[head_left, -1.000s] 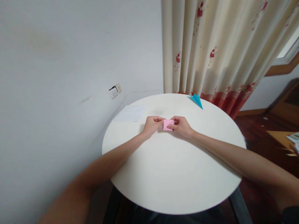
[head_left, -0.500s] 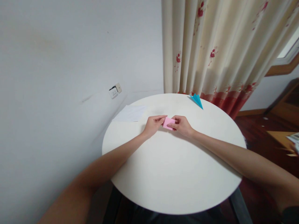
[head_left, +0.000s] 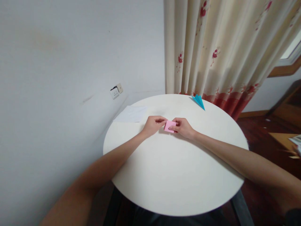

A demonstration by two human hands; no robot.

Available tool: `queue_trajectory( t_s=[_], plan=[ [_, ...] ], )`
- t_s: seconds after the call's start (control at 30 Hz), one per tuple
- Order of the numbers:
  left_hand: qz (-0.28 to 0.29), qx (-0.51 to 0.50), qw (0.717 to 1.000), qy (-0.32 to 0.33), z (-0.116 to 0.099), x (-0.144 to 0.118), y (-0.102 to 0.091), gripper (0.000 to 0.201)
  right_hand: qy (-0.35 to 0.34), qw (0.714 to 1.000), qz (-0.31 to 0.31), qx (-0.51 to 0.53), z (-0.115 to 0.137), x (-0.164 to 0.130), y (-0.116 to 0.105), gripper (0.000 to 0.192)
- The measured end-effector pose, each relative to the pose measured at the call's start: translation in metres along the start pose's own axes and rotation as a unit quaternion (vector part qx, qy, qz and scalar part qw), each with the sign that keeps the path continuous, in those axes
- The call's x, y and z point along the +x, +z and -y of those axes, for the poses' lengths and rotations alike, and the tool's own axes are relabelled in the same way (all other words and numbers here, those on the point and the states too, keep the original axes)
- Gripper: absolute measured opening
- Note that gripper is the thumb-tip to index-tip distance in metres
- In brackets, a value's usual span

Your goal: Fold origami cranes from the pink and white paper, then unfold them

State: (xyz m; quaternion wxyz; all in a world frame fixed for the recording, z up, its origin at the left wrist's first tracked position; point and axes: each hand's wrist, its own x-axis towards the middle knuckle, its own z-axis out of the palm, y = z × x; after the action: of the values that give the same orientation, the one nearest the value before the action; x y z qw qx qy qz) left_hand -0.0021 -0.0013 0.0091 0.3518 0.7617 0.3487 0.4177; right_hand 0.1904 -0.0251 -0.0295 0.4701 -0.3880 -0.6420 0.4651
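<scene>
Small pink paper-looking square [head_left: 167, 126] is out over the round white counter [head_left: 176, 175], right hand [head_left: 183, 128] clamped on it with the thumb on top, left hand [head_left: 152, 125] pinching its far left corner. Pointy blue folded-paper plane [head_left: 198, 101] sits farther back, near the cream floral curtain [head_left: 225, 37].

Pink square [head_left: 169, 123] in the right grip [head_left: 183, 127]

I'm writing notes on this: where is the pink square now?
In the head view, the pink square is slightly right of and below centre, over the white table, held in the right hand, with the left hand at its left edge.
</scene>
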Motion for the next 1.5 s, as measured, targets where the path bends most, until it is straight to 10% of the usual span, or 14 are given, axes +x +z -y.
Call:
queue_trajectory(
  t_s=[0.43,1.2,1.5],
  plan=[
    [0.042,-0.101,0.993,-0.051,0.007,0.000,0.003,0.023,0.004,0.999,-0.023,-0.026,-0.002,-0.002,0.002,0.034],
    [0.085,0.089,0.989,0.083,-0.004,-0.008,-0.009,0.015,0.090,0.995,0.047,0.000,0.007,-0.005,0.005,0.035],
    [0.049,0.000,0.999,-0.023,0.010,-0.003,0.001,0.014,0.045,0.997,0.047,-0.032,0.002,-0.004,0.003,0.034]
  ],
)
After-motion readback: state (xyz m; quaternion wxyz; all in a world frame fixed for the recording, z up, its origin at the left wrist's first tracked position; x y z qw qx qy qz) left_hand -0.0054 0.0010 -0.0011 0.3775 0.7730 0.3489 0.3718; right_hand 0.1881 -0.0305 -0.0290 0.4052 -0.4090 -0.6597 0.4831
